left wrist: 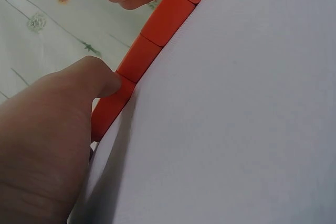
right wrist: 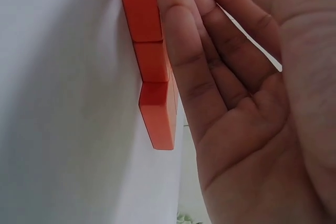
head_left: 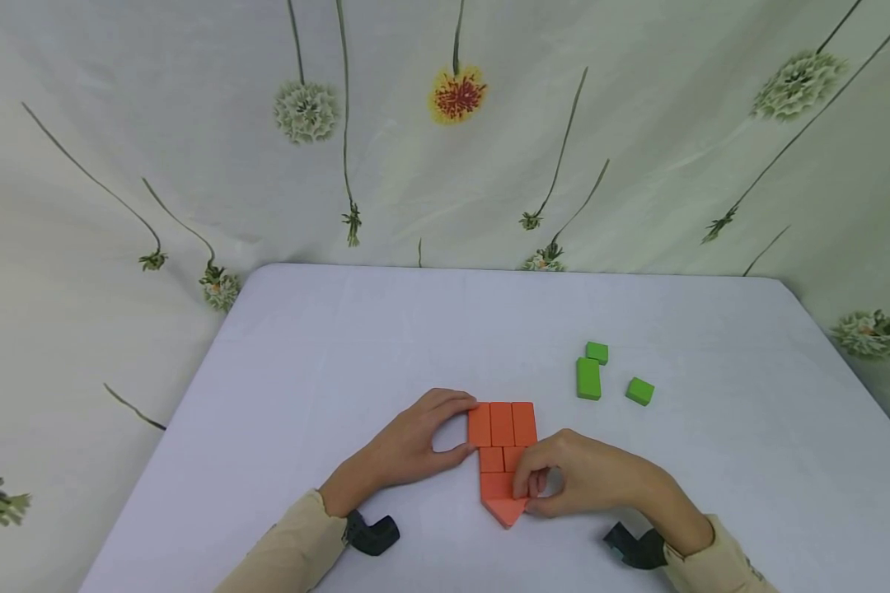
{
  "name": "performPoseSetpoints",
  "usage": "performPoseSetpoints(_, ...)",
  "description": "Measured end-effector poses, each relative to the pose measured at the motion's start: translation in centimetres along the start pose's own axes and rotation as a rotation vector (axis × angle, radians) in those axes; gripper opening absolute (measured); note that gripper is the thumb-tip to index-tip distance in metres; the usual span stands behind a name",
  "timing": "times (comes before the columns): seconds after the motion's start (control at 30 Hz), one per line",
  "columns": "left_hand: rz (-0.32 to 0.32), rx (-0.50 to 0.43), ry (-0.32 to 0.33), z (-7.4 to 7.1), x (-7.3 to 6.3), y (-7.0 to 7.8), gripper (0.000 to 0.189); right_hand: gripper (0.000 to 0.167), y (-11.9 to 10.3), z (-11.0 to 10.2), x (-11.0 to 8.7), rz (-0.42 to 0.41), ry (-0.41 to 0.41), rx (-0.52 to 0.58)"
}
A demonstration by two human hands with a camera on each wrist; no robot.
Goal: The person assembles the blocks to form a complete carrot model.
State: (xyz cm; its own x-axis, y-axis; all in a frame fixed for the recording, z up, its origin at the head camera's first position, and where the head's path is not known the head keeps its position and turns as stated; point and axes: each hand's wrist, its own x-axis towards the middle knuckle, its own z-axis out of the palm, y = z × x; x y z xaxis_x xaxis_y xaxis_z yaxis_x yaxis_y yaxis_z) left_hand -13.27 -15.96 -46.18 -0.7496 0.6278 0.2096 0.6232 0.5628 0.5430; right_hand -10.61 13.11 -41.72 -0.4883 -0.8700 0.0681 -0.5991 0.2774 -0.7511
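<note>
Orange blocks lie flat, fitted together in front of me. Three upright rectangular blocks [head_left: 502, 424] form the top row, with small blocks [head_left: 492, 459] under them, then a wider block [head_left: 495, 486] and a triangular block [head_left: 504, 512] pointing toward me. My left hand [head_left: 423, 441] holds the top row's left block [head_left: 479, 426], forefinger at its upper corner and thumb [left wrist: 107, 80] at its lower one. With curled fingers, my right hand [head_left: 586, 473] pinches the triangular block at its right edge. Its fingertips [right wrist: 178, 9] lie over the wider block, hiding part of it.
Several green blocks lie beyond my right hand: a rectangular one [head_left: 588, 379], a small one [head_left: 597, 352] touching its far end, and another [head_left: 640, 391] apart to the right. A white cloth covers the table [head_left: 341, 329]. A flower-printed curtain [head_left: 193, 107] hangs behind.
</note>
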Motion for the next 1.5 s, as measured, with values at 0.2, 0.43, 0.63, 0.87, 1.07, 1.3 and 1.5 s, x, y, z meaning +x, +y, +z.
performPoseSetpoints(0.2,0.002,-0.001,0.004,0.0,0.0,0.1,0.058,0.015,-0.1,-0.4,-0.1,0.011,0.003,0.021)
performPoseSetpoints(0.43,0.026,0.005,0.025,0.0,0.0,0.1,0.058,0.014,0.2,-1.0,-0.4,0.061,0.064,0.005)
performPoseSetpoints(0.63,0.031,-0.004,0.025,0.0,0.0,0.1,0.057,0.017,0.6,-1.6,-0.6,0.122,0.18,-0.092)
performPoseSetpoints(0.87,0.032,0.001,0.023,0.0,0.0,0.1,0.057,0.025,1.0,-2.3,-0.8,0.255,0.414,-0.247)
performPoseSetpoints(1.07,0.036,0.002,0.026,0.1,0.0,0.1,0.058,0.022,1.8,-2.8,-1.0,0.37,0.602,-0.373)
performPoseSetpoints(1.3,0.025,-0.005,0.017,0.0,0.0,0.1,0.057,0.021,2.8,-3.5,-1.6,0.507,0.721,-0.448)
performPoseSetpoints(1.5,0.026,-0.005,0.021,0.0,0.0,0.0,0.057,0.034,3.9,-3.7,-2.2,0.622,0.732,-0.5)
